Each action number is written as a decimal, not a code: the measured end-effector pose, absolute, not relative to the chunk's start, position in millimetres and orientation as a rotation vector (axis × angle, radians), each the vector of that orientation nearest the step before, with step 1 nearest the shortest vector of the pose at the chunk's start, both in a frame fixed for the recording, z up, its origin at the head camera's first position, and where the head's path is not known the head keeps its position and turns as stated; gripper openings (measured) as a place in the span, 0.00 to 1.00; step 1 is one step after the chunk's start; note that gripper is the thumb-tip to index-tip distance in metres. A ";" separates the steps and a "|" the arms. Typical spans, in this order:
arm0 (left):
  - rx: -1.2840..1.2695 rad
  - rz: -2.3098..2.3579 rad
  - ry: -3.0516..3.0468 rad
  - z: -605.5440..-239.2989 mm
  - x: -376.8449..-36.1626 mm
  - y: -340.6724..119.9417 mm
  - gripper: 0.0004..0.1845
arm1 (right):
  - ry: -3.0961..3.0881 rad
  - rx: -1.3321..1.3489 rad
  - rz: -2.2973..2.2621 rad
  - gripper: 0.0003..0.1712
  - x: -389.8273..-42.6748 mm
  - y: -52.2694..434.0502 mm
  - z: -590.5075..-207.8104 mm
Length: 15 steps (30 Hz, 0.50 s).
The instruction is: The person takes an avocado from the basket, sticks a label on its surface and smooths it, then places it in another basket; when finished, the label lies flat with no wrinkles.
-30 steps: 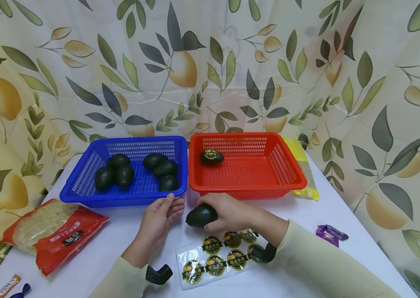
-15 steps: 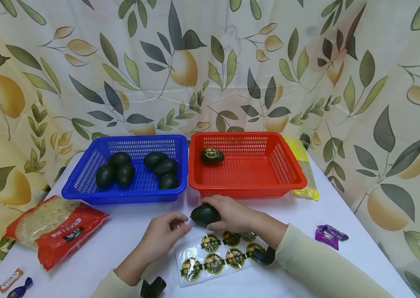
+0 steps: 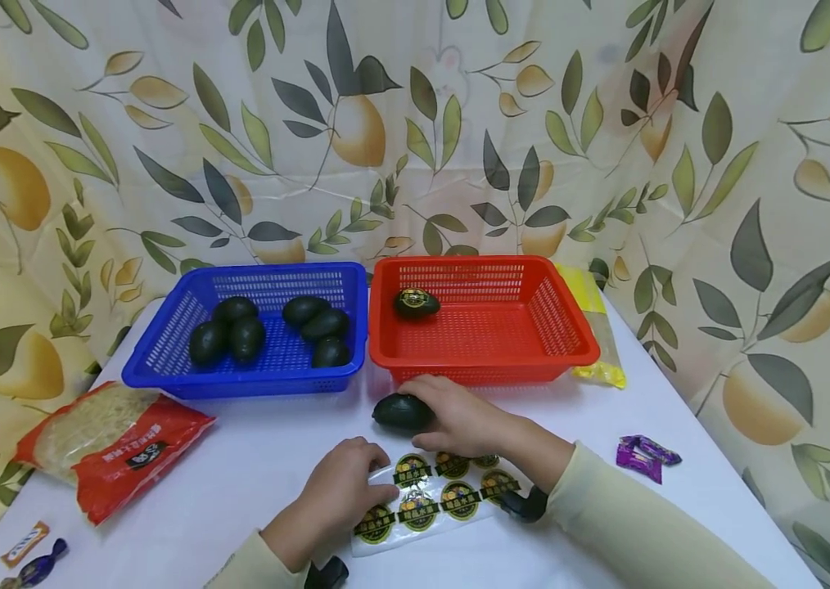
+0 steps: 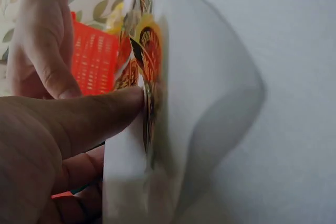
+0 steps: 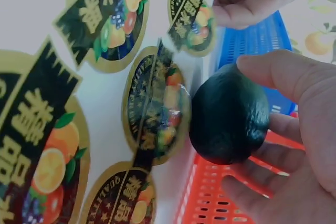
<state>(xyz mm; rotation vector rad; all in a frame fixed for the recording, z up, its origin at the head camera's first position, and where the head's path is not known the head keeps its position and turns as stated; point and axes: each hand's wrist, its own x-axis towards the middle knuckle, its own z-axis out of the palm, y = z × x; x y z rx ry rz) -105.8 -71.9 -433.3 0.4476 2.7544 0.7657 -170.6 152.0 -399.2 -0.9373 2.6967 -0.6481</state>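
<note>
My right hand (image 3: 439, 411) grips a dark green avocado (image 3: 400, 411) on the white table, just in front of the red basket (image 3: 577, 343). In the right wrist view its fingers curl round the avocado (image 5: 228, 114). My left hand (image 3: 380, 489) pinches the left edge of a clear sticker sheet (image 3: 433, 501) with round gold-and-black labels. In the left wrist view the thumb (image 4: 105, 111) lies on top of the sticker sheet (image 4: 168, 129), with the other fingers below it. The red basket holds one avocado with a label (image 3: 416, 303).
A blue basket (image 3: 164, 364) left of the red one holds several plain avocados (image 3: 245, 337). A red noodle packet (image 3: 109, 446) lies front left. Purple sweets (image 3: 643, 454) lie at the right, wrapped sweets (image 3: 28, 552) at the front left corner, and a yellow bag (image 3: 599, 327) behind the red basket.
My left hand left the blue basket's front edge, moved right and toward me, and took hold of the sticker sheet. The right hand kept the avocado almost in place.
</note>
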 end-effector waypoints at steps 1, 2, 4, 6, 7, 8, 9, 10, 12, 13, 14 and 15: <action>0.435 0.786 2.734 -433.9 -106.7 -72.8 0.18 | 2.700 -0.945 -0.649 0.39 -170.1 152.2 -399.1; 0.430 0.803 2.719 -434.4 -107.5 -73.9 0.16 | 2.707 -0.957 -0.647 0.40 -169.6 152.7 -399.2; 0.434 0.852 2.684 -434.8 -108.7 -76.4 0.13 | 2.735 -0.996 -0.644 0.39 -167.4 154.2 -398.9; 0.456 0.903 2.654 -435.5 -109.0 -79.4 0.11 | 2.783 -1.074 -0.648 0.36 -163.0 155.8 -398.4; 0.470 0.932 2.639 -435.6 -109.0 -81.1 0.10 | 2.811 -1.130 -0.652 0.33 -160.0 156.4 -398.2; 0.487 0.956 2.628 -435.7 -109.0 -82.9 0.09 | 2.834 -1.187 -0.652 0.30 -156.2 157.0 -397.7; 0.501 0.985 2.612 -435.8 -108.9 -84.6 0.08 | 2.851 -1.243 -0.650 0.26 -151.8 157.2 -397.0; 0.511 1.010 2.594 -435.7 -108.9 -86.2 0.07 | 2.863 -1.291 -0.637 0.23 -146.9 157.2 -396.6; 0.517 1.078 2.545 -434.2 -109.3 -89.4 0.06 | 2.868 -1.343 -0.600 0.18 -137.5 156.1 -396.4; 0.508 1.115 2.512 -432.8 -109.6 -90.9 0.06 | 2.860 -1.344 -0.584 0.16 -133.1 155.5 -396.6; 0.500 1.149 2.478 -431.2 -109.9 -92.4 0.06 | 2.855 -1.332 -0.567 0.14 -129.0 154.8 -396.8; 0.487 1.186 2.439 -429.6 -110.3 -93.7 0.06 | 2.854 -1.317 -0.555 0.12 -125.7 154.0 -397.2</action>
